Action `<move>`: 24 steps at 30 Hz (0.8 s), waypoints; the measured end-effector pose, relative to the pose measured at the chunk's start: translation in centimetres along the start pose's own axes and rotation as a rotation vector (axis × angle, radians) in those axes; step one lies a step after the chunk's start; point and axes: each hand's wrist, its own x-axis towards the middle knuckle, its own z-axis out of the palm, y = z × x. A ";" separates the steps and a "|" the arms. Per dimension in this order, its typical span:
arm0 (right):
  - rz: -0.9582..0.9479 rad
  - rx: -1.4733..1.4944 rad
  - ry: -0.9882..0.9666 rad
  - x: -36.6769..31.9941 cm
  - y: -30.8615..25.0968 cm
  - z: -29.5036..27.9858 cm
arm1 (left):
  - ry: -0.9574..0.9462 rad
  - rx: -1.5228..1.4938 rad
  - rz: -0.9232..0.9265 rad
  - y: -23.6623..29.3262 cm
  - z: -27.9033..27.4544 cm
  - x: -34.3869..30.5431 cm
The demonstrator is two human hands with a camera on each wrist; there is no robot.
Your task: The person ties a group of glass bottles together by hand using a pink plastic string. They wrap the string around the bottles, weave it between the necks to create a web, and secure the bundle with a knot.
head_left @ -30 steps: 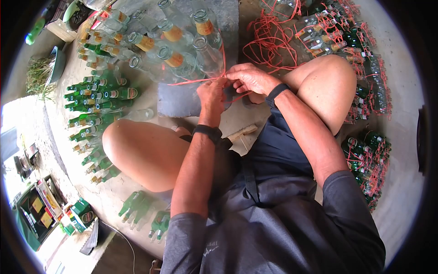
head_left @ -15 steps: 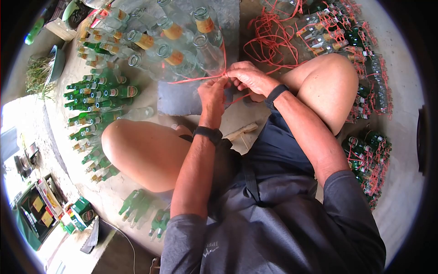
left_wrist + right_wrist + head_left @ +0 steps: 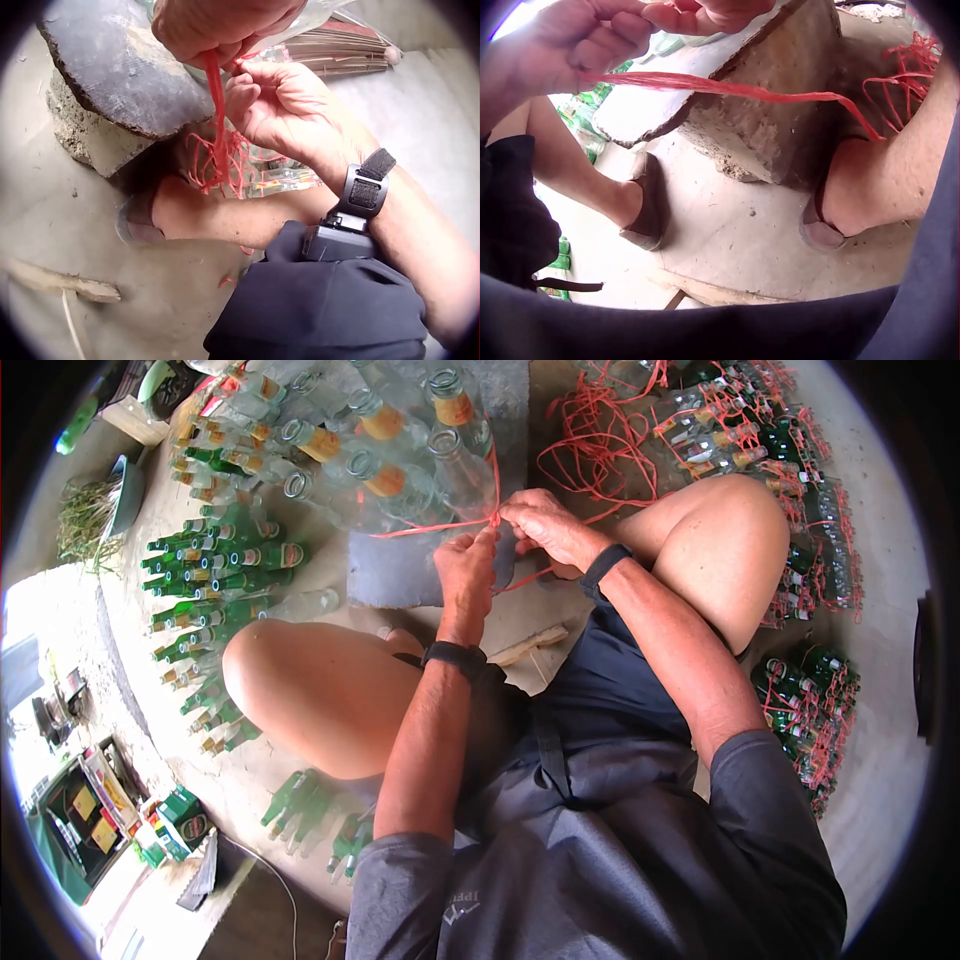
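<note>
A cluster of clear glass bottles [image 3: 380, 422], some with orange neck labels, stands on a grey stone slab [image 3: 390, 575]. Red plastic twine [image 3: 440, 528] runs round the near side of the bottles to a corner where both hands meet. My left hand [image 3: 466, 580] grips the twine, and in the left wrist view a flat strand [image 3: 218, 112] hangs down from its curled fingers. Close beside it, my right hand [image 3: 550, 525] pinches the twine near the corner with thumb and fingertips. From the left hand, the strand stretches rightward in the right wrist view. The fingers partly hide the crossing.
Loose twine lies in a tangled heap [image 3: 590, 445] right of the slab. Bottle bundles [image 3: 720, 440] wrapped in red twine line the right side. Green bottles [image 3: 225, 555] stand on the left. A wood piece [image 3: 530, 647] lies between the person's bent legs.
Both hands stay at the same corner of the twine. The left fingertips have shifted slightly up, and the right hand has edged slightly forward. The head view has moved a little.
</note>
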 end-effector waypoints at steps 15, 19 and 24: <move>-0.031 0.008 -0.033 0.4 0.1 -0.2 | -0.040 -0.030 0.056 -0.3 -0.4 -0.4; -0.025 0.017 -0.057 0.5 0.2 -0.5 | -0.055 -0.002 0.149 -0.9 -0.6 0.1; -0.012 0.043 -0.088 0.3 0.0 -0.7 | -0.108 0.174 0.261 -1.3 -0.9 0.7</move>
